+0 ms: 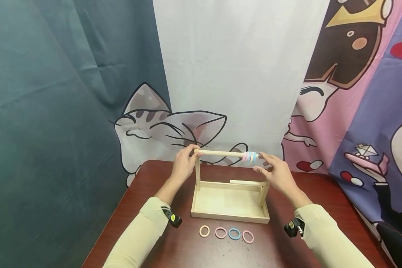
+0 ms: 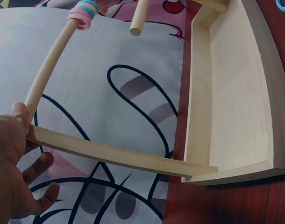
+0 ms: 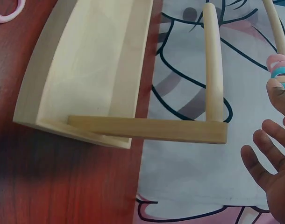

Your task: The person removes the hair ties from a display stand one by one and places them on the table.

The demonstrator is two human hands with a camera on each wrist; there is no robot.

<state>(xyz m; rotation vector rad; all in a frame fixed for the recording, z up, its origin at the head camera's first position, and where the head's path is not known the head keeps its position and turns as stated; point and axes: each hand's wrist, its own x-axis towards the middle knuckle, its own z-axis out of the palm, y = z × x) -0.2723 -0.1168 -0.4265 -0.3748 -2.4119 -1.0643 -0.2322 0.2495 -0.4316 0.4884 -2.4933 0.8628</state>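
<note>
My left hand [image 1: 182, 165] pinches the 9 o'clock end of the wooden rod [image 1: 221, 153] at the top of the wooden rack [image 1: 229, 214]. My right hand [image 1: 276, 175] is at the 3 o'clock end, fingers loose and spread, index tip touching the threaded hair ties [image 1: 249, 156]. A few ties are on the rod; four loose hair ties [image 1: 226, 233] lie on the table [image 1: 147, 230] at 6 o'clock of the rack. Roughly half done, I'd say.

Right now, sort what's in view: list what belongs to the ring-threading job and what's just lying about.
In the job: wooden rod, rings on the rod, wooden stand, four loose rings, left hand, right hand.
Lying about: cartoon backdrop cloths, red-brown table.
</note>
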